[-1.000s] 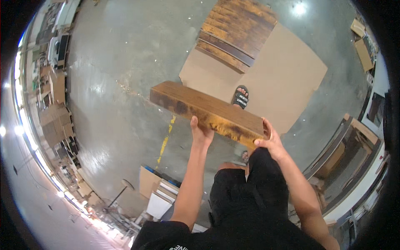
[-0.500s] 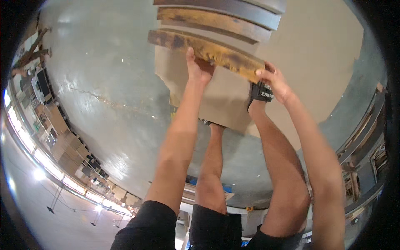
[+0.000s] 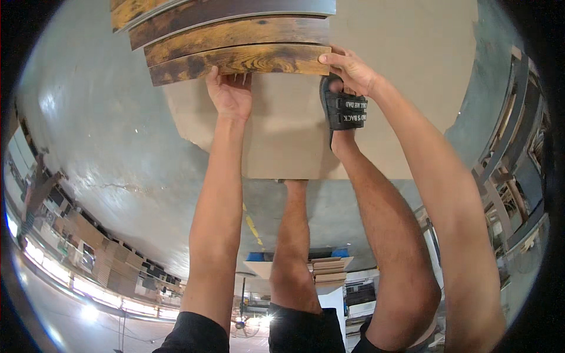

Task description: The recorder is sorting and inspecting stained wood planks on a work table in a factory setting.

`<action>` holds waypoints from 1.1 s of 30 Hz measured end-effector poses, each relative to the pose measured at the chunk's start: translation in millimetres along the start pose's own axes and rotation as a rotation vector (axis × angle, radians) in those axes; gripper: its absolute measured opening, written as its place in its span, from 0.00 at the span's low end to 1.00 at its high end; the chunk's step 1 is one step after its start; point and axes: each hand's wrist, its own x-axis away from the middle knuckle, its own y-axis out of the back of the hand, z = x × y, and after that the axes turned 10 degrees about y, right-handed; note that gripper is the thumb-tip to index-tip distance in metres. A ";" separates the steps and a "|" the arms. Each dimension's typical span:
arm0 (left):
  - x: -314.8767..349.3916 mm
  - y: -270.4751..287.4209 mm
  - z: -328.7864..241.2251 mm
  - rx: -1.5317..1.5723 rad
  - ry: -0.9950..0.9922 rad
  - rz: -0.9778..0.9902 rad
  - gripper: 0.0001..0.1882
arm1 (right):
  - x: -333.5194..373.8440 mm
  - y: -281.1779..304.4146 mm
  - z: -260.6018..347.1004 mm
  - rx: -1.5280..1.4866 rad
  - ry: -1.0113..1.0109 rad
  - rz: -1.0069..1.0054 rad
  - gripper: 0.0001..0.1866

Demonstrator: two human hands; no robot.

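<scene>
In the head view, the nearest wood-grain plank (image 3: 271,60), mottled brown and yellow, lies along the near side of a row of similar planks; a second ago it was up in front of the thighs, well apart from them, and half a second ago a clear gap remained, where now only a thin dark line parts it from the second plank (image 3: 247,35). The left hand (image 3: 231,95) grips its near edge left of the right end, thumb on the front face and fingers curled beneath; the right hand (image 3: 354,73) pinches the right end, thumb in front, the other fingers partly hidden behind. Beyond lies a darker third plank (image 3: 223,19), with more pieces cut off by the upper rim. Below the row spreads a tan cardboard sheet (image 3: 282,141) on the grey floor (image 3: 129,156). A black strapped sandal (image 3: 346,112) on the right foot stands just beside the held plank's right end, crowding the space under the right hand. Farther back are a yellow floor line (image 3: 253,228) and a stack of brown panels (image 3: 329,272) behind the legs.
</scene>
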 end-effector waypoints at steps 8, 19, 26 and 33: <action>-10.4 -13.3 5.5 0.025 -0.052 -0.012 0.36 | 4.7 -26.0 10.6 0.091 -0.041 -0.040 0.50; 3.3 -28.4 -19.4 0.143 0.054 0.045 0.52 | -4.7 -63.1 -3.7 0.065 0.089 -0.131 0.56; -7.5 74.3 -113.1 -0.385 -0.342 -0.278 0.45 | -5.9 -55.2 -2.3 0.140 -0.073 -0.205 0.56; -31.9 74.4 -238.1 -1.035 -0.107 -0.063 0.50 | -7.8 -54.1 -9.7 0.138 -0.084 -0.306 0.55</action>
